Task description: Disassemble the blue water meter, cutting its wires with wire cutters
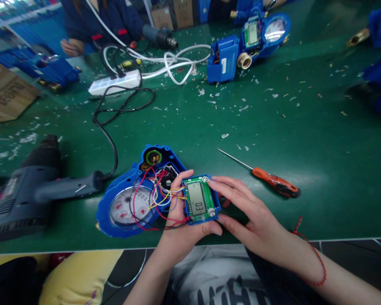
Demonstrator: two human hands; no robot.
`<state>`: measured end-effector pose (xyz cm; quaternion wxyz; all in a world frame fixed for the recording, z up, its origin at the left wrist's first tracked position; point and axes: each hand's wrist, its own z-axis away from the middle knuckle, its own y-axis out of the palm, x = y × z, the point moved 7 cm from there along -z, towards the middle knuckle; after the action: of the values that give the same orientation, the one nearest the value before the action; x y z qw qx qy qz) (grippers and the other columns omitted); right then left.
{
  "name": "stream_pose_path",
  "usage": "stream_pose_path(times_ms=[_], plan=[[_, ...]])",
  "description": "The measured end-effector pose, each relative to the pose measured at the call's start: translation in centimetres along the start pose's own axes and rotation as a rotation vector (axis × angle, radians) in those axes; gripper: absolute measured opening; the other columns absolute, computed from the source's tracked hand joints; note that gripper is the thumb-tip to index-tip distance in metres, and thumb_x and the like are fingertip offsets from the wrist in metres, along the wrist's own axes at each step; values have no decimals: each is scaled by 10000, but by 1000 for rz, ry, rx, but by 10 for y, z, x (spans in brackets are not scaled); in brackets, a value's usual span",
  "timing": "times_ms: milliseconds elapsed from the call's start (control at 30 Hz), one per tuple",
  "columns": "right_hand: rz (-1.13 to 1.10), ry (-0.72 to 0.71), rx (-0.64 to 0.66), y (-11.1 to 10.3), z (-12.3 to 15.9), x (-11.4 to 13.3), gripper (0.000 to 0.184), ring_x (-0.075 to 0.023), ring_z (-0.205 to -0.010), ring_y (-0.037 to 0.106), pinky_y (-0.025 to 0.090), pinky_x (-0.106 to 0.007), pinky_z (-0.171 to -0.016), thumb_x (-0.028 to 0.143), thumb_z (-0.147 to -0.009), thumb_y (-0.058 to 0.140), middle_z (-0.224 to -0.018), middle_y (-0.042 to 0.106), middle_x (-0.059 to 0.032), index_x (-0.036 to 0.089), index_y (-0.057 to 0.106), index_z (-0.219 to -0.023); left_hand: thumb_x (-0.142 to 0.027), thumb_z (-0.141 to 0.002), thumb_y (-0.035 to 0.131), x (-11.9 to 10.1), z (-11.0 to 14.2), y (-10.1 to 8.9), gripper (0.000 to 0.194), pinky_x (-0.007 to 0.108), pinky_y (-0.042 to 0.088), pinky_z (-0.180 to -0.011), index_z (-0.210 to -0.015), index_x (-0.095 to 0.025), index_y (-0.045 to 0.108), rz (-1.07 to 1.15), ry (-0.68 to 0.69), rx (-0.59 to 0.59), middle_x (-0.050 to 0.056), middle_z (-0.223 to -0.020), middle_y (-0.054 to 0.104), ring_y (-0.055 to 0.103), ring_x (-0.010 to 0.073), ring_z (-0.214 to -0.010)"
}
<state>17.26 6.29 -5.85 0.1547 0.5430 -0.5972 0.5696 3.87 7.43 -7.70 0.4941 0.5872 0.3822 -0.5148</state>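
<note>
My left hand (184, 228) grips a small blue-cased circuit board with an LCD display (197, 199), its thumb along the lower edge and fingers behind. On the right side of the same board, my right hand (244, 207) has its fingers at the upper corner and its thumb near the lower corner. Red, black, yellow and white wires (158, 199) run from the board to an opened blue water meter (120, 228) lying on the table to the left. The meter's round dial shows red pointers, and its open housing holds a black part.
An orange-handled screwdriver (274, 181) lies to the right. At left rests a grey heat gun (25, 190) with a black cord. Farther back are a white power strip (116, 82), another opened meter (222, 59) and a co-worker's hand (72, 47). Plastic scraps litter the green table (320, 148).
</note>
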Motion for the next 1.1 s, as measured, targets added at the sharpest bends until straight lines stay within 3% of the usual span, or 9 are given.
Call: stream_pose_path(times_ms=[567, 733, 867, 967, 1100], plan=[[48, -39, -21, -2, 1, 4, 540, -86, -1348, 401, 328, -176, -1137, 135, -946, 523, -1424, 444, -66, 231, 373, -1456, -377, -650, 859, 0, 2, -2, 835, 260, 570, -863, -1330, -428, 378, -61, 39, 13, -44, -1176, 658, 719, 153, -970], [61, -3, -44, -4, 2, 2, 600, -110, -1342, 411, 344, -218, -1145, 173, -935, 549, -1417, 444, -65, 249, 327, -1487, -480, -593, 866, 1, 1, -8, 877, 259, 538, -874, -1335, -420, 401, -157, 55, -33, -43, -1128, 650, 678, 168, -1003], [77, 48, -15, 1, 2, -2, 766, -156, -1428, 313, 310, -292, -1184, 225, -890, 620, -1526, 352, -79, 236, 213, -1540, -561, -548, 856, 4, 4, -14, 930, 249, 529, -815, -1356, -432, 413, -233, 43, -63, -42, -1100, 611, 646, 160, -926], [42, 31, 21, 9, -2, 0, 860, -161, -1451, 270, 276, -314, -1203, 160, -854, 612, -1551, 331, -88, 208, 123, -1559, -574, -533, 858, 4, 8, -19, 945, 266, 514, -878, -1363, -457, 422, -296, 61, -98, -31, -1234, 552, 621, 179, -1013], [29, -18, -36, 10, -9, 5, 795, -122, -1400, 334, 281, -277, -1195, 21, -813, 499, -1478, 425, -57, 224, 216, -1528, -520, -587, 862, 6, 10, -21, 952, 285, 496, -943, -1400, -507, 366, -258, 56, -111, -45, -1233, 578, 629, 187, -1070]])
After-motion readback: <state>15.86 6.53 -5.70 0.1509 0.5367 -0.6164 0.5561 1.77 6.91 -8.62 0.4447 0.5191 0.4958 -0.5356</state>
